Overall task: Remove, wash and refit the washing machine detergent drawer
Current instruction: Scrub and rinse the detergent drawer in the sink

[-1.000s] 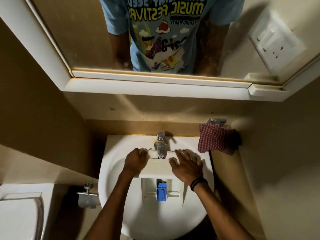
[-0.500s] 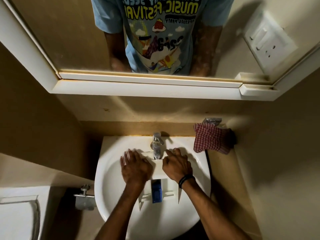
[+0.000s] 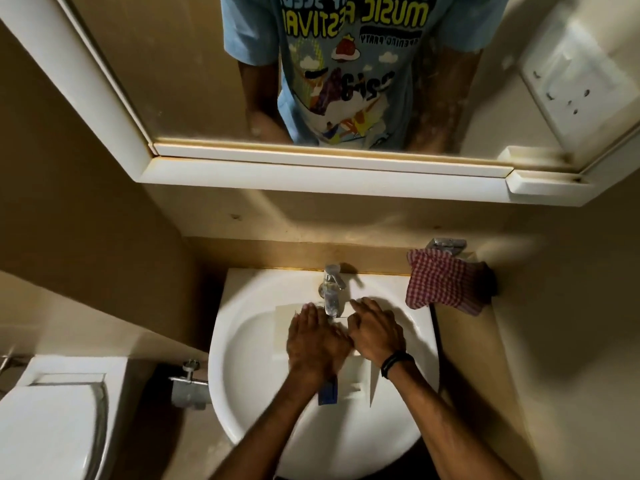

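The white detergent drawer [image 3: 282, 329] lies in the white sink [image 3: 225, 344] under the chrome tap [image 3: 332, 289], its blue insert [image 3: 327, 393] pointing towards me. My left hand [image 3: 313, 341] lies flat on top of the drawer's middle, fingers stretched towards the tap. My right hand [image 3: 375, 329], a black band on its wrist, holds the drawer's right end beside the tap with bent fingers. Both hands hide most of the drawer's front part. I cannot tell whether water runs from the tap.
A red checked cloth [image 3: 443, 284] hangs on a holder right of the sink. Above is a mirror cabinet [image 3: 311, 174]. A toilet [image 3: 52, 420] stands at lower left, and a metal wall valve [image 3: 188, 384] sits between it and the sink.
My left hand left the drawer's left end and slid flat over its middle. My right hand went from lying flat to bent fingers at the right end by the tap.
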